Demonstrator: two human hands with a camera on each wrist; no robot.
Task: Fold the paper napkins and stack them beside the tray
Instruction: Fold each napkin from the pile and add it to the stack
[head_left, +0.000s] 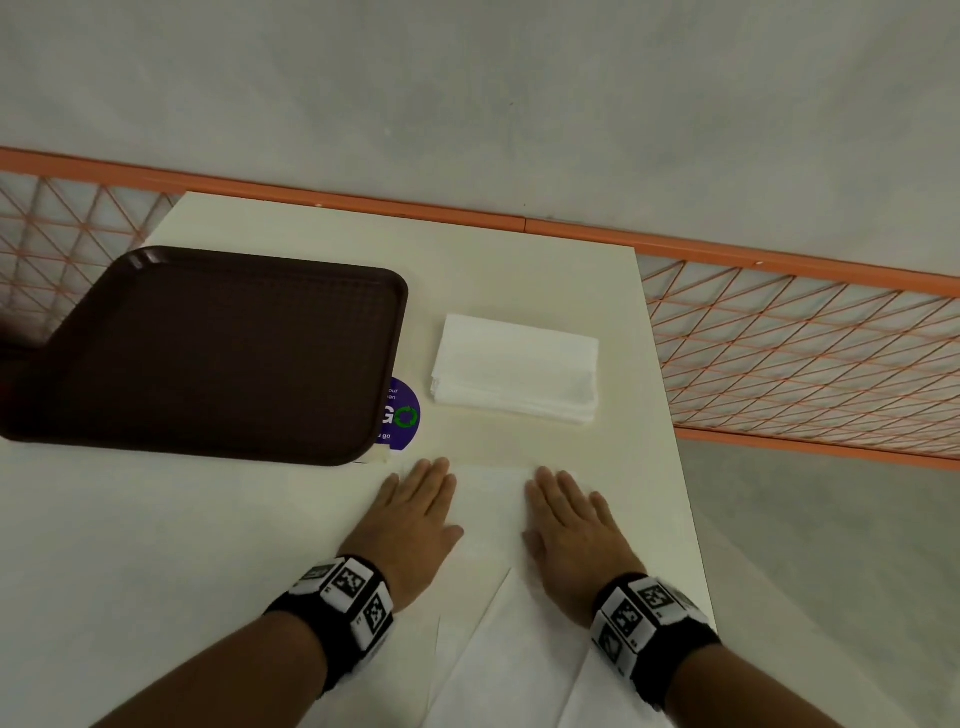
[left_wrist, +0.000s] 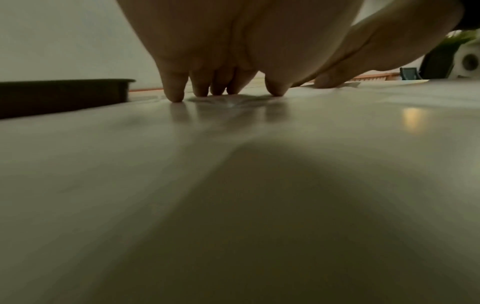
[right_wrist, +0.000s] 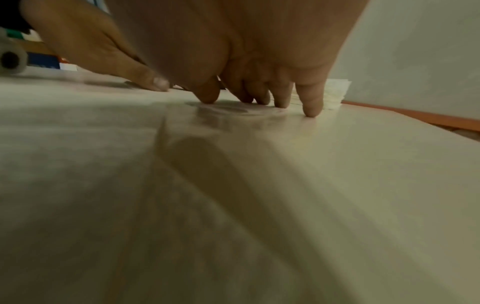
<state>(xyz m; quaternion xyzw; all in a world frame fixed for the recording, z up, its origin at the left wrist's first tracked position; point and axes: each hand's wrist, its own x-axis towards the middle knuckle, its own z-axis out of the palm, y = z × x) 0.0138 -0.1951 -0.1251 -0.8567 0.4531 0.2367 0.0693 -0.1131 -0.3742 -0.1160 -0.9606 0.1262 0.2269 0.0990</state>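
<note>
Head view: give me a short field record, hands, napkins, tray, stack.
left hand: flat, fingers straight, pressing the napkin
right hand: flat, pressing the same napkin
napkin: white, spread on the table under both hands
tray: dark brown, far left, nothing on it
stack: folded napkins, right of the tray, apart from it

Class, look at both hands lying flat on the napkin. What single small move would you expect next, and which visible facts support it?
Probably lift the pressed napkin onto the stack. The left hand and right hand both lie flat on it with straight fingers, as if pressing a crease, and the stack of folded napkins sits just beyond, beside the tray. More napkins lie nearer.
</note>
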